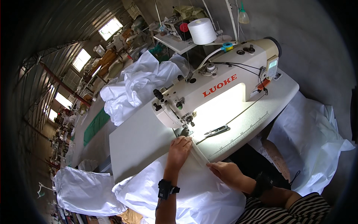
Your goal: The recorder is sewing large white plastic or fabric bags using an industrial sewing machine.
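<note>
A white sewing machine [223, 80] stands on its pale table, with its lamp lighting the bed. White fabric [179, 192] runs from my lap up to the needle area. My left hand [179, 151] presses on the fabric just in front of the presser foot [185, 131], its fingers close together. Nearer to me and to the right, my right hand [227, 173] pinches the folded edge [199, 155] of the same fabric. Thread snips [217, 130] lie on the bed right of the needle. The needle tip is too small to make out.
A white thread cone [201, 31] stands behind the machine. Crumpled white fabric [136, 82] is piled beyond the table's left side. More white fabric hangs at the right [309, 138] and lower left [87, 192]. A ruler scale [242, 132] runs along the table's front edge.
</note>
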Action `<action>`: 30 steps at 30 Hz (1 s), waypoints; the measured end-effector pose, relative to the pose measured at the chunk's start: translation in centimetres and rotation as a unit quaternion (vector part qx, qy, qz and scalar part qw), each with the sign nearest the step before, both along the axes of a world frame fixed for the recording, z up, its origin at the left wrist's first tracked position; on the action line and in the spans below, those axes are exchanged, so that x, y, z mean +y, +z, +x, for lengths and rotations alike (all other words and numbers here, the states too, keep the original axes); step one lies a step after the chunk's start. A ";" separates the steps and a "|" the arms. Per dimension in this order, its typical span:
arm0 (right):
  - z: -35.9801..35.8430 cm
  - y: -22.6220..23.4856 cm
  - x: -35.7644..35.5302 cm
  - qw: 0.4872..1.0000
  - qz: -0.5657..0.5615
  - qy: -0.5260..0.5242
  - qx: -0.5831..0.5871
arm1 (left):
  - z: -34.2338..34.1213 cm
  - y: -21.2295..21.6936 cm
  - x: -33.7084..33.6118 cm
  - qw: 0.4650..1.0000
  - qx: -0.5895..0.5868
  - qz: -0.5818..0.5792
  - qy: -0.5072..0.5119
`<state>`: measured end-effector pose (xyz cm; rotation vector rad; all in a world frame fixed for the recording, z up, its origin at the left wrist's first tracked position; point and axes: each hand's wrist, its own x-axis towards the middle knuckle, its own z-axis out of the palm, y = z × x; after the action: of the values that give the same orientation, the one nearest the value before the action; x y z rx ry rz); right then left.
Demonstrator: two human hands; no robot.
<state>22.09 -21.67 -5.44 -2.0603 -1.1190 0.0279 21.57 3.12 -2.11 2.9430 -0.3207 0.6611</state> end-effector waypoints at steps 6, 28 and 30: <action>0.7 0.6 0.2 0.976 0.039 0.014 0.212 | 0.1 0.5 -0.1 0.998 0.055 -0.040 -0.006; 1.5 1.3 4.8 0.980 -0.167 -0.001 -0.107 | -1.0 -2.2 -1.4 0.986 0.067 -0.084 0.128; 2.0 1.3 5.0 0.980 -0.161 -0.015 -0.120 | -0.3 -2.1 -1.1 0.986 0.070 -0.094 0.116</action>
<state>24.06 -16.66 -4.15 -2.4173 -1.2988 -0.0598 21.23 2.03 -4.22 2.8480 0.0940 0.4734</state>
